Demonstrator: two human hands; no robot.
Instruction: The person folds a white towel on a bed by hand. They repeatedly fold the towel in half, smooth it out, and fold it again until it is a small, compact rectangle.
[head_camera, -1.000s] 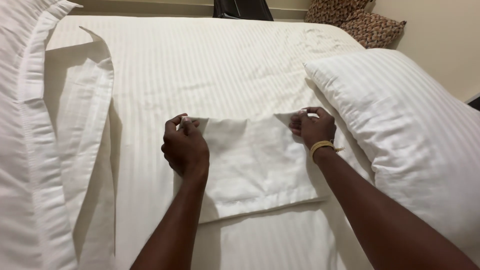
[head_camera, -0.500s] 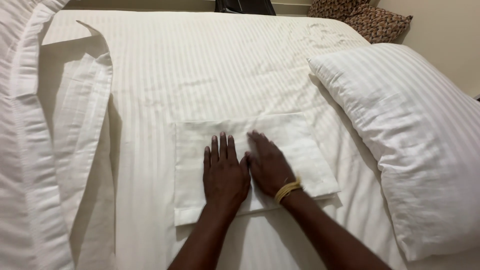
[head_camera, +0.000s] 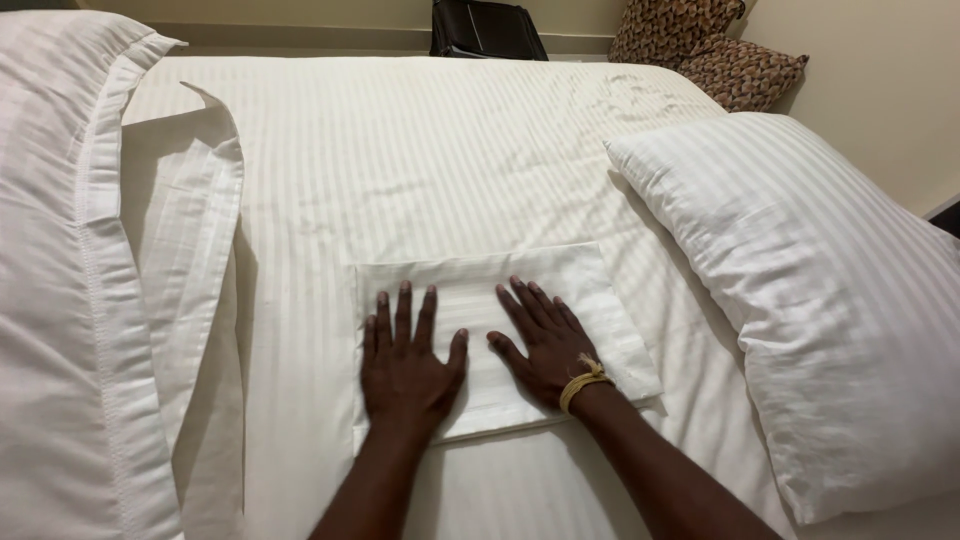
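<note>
Both hands lie flat, fingers spread: the left hand (head_camera: 408, 362) and right hand (head_camera: 545, 345) press side by side on a folded white pillowcase (head_camera: 490, 335) at lower centre of the striped bed (head_camera: 420, 160). This looks like smoothing a finished fold; a further fold would call for gripping an edge. A flanged pillow (head_camera: 70, 300) lies far left, a plump pillow (head_camera: 820, 300) right, patterned cushions (head_camera: 710, 45) upper right; no labels show.

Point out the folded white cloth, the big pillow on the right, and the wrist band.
folded white cloth (head_camera: 590, 290), head view, bare far right corner.
big pillow (head_camera: 800, 280), head view, middle of its striped top.
wrist band (head_camera: 583, 381), head view, yellow loop on the right wrist.
</note>
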